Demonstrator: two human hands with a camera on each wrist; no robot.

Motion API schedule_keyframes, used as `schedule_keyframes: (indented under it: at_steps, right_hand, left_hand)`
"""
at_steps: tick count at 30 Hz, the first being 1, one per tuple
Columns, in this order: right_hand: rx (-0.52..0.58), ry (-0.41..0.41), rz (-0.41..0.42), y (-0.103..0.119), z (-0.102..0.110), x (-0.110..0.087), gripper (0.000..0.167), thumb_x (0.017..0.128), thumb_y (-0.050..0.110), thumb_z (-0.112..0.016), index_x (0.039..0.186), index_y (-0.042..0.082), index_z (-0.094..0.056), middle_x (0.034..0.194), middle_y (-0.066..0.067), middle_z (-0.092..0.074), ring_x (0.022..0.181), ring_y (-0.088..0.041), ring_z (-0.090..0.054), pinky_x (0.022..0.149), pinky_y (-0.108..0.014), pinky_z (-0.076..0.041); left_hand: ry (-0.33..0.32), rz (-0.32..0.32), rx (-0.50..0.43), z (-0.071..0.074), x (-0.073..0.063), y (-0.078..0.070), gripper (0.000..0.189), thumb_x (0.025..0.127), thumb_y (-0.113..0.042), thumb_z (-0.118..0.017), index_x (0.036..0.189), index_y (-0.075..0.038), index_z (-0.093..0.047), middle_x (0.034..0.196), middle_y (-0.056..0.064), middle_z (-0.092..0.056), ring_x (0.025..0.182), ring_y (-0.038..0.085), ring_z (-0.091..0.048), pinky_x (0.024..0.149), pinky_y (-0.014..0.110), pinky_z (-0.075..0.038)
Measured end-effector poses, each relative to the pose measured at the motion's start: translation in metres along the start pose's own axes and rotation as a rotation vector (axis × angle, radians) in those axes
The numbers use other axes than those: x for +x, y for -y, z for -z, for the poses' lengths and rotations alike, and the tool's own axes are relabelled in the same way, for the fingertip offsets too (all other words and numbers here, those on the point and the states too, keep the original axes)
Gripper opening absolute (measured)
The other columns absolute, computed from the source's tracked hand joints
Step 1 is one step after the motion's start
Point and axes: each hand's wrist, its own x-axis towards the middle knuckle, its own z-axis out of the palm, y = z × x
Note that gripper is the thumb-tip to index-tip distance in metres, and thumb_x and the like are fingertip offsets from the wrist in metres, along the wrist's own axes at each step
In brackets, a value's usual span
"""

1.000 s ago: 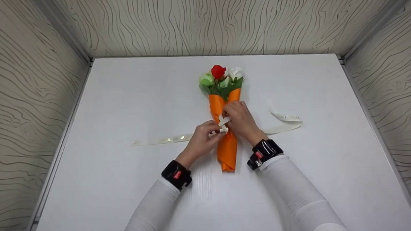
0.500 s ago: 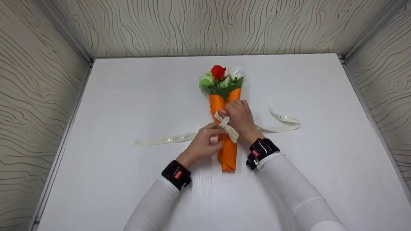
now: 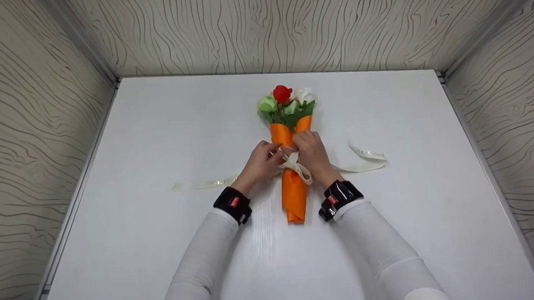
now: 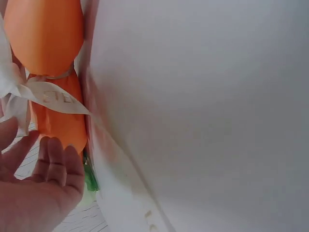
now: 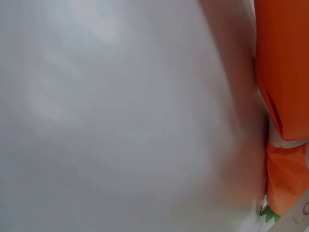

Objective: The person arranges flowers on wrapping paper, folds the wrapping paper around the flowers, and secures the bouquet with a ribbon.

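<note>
An orange-wrapped bouquet (image 3: 295,198) of artificial flowers lies on the white table, a red rose (image 3: 282,94) among green and white blooms at its far end. Cream ribbon (image 3: 290,163) with gold print circles its waist, with a knot and loops in front. My left hand (image 3: 260,161) is at the ribbon's upper loop; in the left wrist view its thumb and index finger pinch the hanging ribbon. From the other side my right hand (image 3: 312,155) holds the loop near the knot, fingers bent over the wrap. The right wrist view shows wrap (image 5: 287,72) but not the hand.
One ribbon tail (image 3: 219,182) stretches left over the table (image 3: 158,127); another tail (image 3: 367,166) runs right and folds back on itself. Wood-grain patterned panels (image 3: 261,28) stand behind and at both sides.
My left hand has moved up from below the knot to the upper loop. A ribbon loop now hangs down to the right of the knot. My right hand has stayed nearly in place.
</note>
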Motion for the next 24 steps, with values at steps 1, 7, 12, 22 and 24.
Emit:
schedule_keyframes:
  at_steps: [1, 7, 12, 22, 24]
  right_hand:
    - [0.018, 0.025, -0.016, 0.000, 0.002, 0.000, 0.034, 0.083, 0.018, -0.080, 0.073, 0.005, -0.050, 0.071, -0.008, -0.049, 0.070, -0.030, -0.047, 0.062, -0.039, -0.032]
    - [0.220, 0.225, -0.191, -0.003, 0.025, 0.005, 0.028, 0.076, 0.007, -0.082, 0.094, 0.004, -0.061, 0.089, -0.010, -0.054, 0.087, -0.028, -0.047, 0.075, -0.038, -0.038]
    - [0.413, 0.367, -0.357, -0.007, 0.055, 0.009, 0.042, 0.078, 0.007, -0.082, 0.115, 0.001, -0.062, 0.110, -0.014, -0.057, 0.104, -0.029, -0.050, 0.088, -0.051, -0.043]
    - [0.484, 0.489, -0.478, 0.013, 0.086, -0.012, 0.044, 0.081, 0.026, -0.083, 0.111, 0.003, -0.060, 0.098, -0.013, -0.061, 0.093, -0.034, -0.056, 0.079, -0.048, -0.045]
    - [0.423, 0.557, -0.506, 0.020, 0.085, -0.019, 0.051, 0.078, 0.035, -0.084, 0.111, 0.007, -0.057, 0.098, -0.013, -0.060, 0.091, -0.032, -0.055, 0.077, -0.045, -0.045]
  left_hand:
    - [0.003, 0.002, -0.002, 0.000, 0.001, 0.000, 0.024, 0.100, -0.017, -0.058, 0.118, -0.005, -0.069, 0.097, 0.006, -0.052, 0.086, 0.020, -0.053, 0.075, 0.029, -0.047]
    - [-0.044, -0.050, -0.022, -0.003, -0.001, -0.001, 0.015, 0.096, -0.019, -0.065, 0.099, -0.006, -0.073, 0.091, 0.004, -0.055, 0.083, 0.019, -0.054, 0.073, 0.028, -0.046]
    - [-0.098, -0.073, -0.062, -0.002, -0.001, -0.001, 0.014, 0.096, -0.016, -0.066, 0.097, -0.004, -0.071, 0.089, 0.004, -0.058, 0.082, 0.018, -0.055, 0.074, 0.028, -0.046]
    - [-0.124, -0.084, -0.103, -0.002, -0.001, 0.003, 0.013, 0.094, -0.015, -0.067, 0.095, -0.003, -0.070, 0.087, 0.005, -0.060, 0.082, 0.018, -0.056, 0.075, 0.028, -0.048]
    - [-0.133, -0.100, -0.099, -0.003, -0.002, 0.005, 0.013, 0.094, -0.015, -0.068, 0.094, -0.002, -0.070, 0.086, 0.005, -0.060, 0.082, 0.019, -0.057, 0.076, 0.029, -0.048]
